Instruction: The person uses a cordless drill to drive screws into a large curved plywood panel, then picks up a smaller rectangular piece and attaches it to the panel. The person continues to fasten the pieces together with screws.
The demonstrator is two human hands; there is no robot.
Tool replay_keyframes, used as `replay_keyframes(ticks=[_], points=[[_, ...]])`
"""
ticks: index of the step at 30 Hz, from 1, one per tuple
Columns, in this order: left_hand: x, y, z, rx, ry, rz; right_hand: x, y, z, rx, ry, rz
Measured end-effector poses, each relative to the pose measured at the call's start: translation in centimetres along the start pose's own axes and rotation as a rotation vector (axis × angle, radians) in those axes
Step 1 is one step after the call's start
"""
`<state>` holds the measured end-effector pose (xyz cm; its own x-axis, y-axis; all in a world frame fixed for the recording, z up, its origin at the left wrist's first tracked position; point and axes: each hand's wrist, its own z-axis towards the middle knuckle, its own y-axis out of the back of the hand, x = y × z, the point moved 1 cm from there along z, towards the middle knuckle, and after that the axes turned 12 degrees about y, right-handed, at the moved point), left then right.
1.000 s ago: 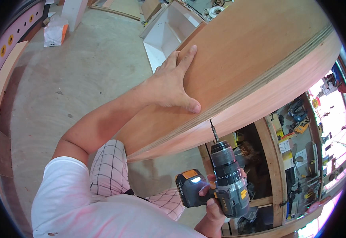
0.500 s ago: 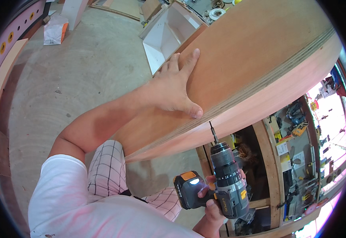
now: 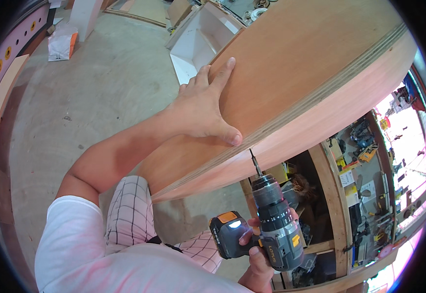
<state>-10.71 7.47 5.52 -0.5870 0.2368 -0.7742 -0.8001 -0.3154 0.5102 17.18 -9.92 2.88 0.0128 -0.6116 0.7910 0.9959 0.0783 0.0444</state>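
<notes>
My left hand (image 3: 200, 105) lies spread on the brown face of a large plywood panel (image 3: 291, 73), its thumb close to the layered edge. My right hand (image 3: 259, 261) is wrapped round the handle of a cordless drill (image 3: 274, 219), grey and black with yellow-orange accents. A small light glows on the drill's battery (image 3: 227, 234). From the chuck a thin bit (image 3: 256, 162) points up at the pale side of the panel, just below the plywood edge and near my left thumb. Its tip meets or nearly meets that surface; I cannot tell which.
Behind the panel stands a white open box (image 3: 200, 41). Wooden shelves (image 3: 337, 205) with tools and clutter are at the right. A white and orange bag (image 3: 63, 44) lies on the concrete floor (image 3: 76, 102) at the far left, near a long board (image 3: 2, 117).
The whole view has shifted slightly, so panel, hands and drill appear a little further left. The left hand still rests on the panel and the drill still points at its side.
</notes>
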Motion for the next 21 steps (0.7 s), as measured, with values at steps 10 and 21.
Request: replay_keyframes(ticks=[10, 21], points=[[0.4, -0.4, 0.1, -0.034, -0.041, -0.018, 0.1, -0.6, -0.4, -0.065, -0.08, 0.079], [0.9, -0.7, 0.5, -0.055, -0.081, -0.056, -0.3, 0.6, -0.1, 0.015, -0.035, -0.069]])
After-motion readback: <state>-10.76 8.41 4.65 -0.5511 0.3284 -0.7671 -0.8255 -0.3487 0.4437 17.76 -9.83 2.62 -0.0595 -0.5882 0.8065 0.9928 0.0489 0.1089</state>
